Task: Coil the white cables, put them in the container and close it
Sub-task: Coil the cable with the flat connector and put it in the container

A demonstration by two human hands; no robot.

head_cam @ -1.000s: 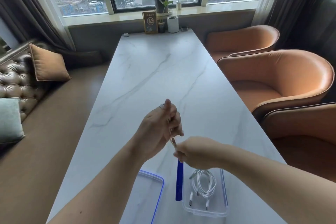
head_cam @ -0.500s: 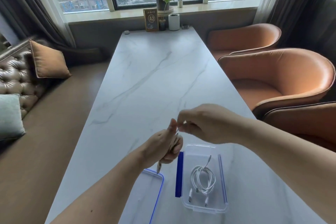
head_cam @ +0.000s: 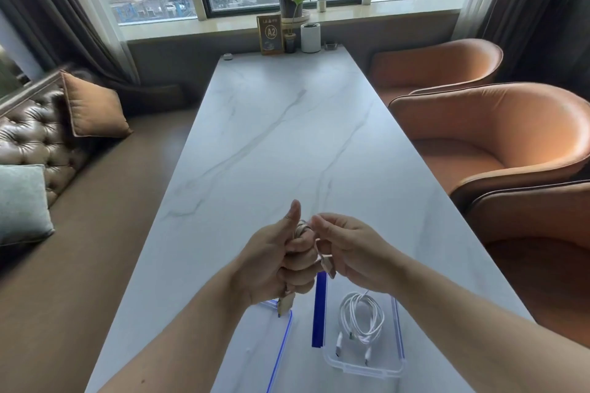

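Above the near end of a long, smooth white marble-look table point(head_cam: 287, 143) veined in grey, the left hand point(head_cam: 281, 262) is curled into a fist with the thumb standing straight up toward 12 o'clock, its fingers wrapped in turns of a thin white cable point(head_cam: 301, 230); one plug end point(head_cam: 286, 305) hangs below the fist at 6 o'clock. The right hand point(head_cam: 351, 249), just at 3 o'clock of the left and touching it, has thumb and forefinger pinched together on the same cable, the other plug point(head_cam: 329, 268) dangling under its fingers. At 5 o'clock of the hands sits a clear, rounded-rectangular plastic container point(head_cam: 396, 370) with blue side clips, open, holding a coiled white cable point(head_cam: 360, 317) in loose glossy loops. Its flat transparent lid point(head_cam: 281, 348), edged in blue, lies beside it at 9 o'clock. Compared with half a second ago, the right hand has dropped from above the left fist to level with it, and the left thumb now stands upright.
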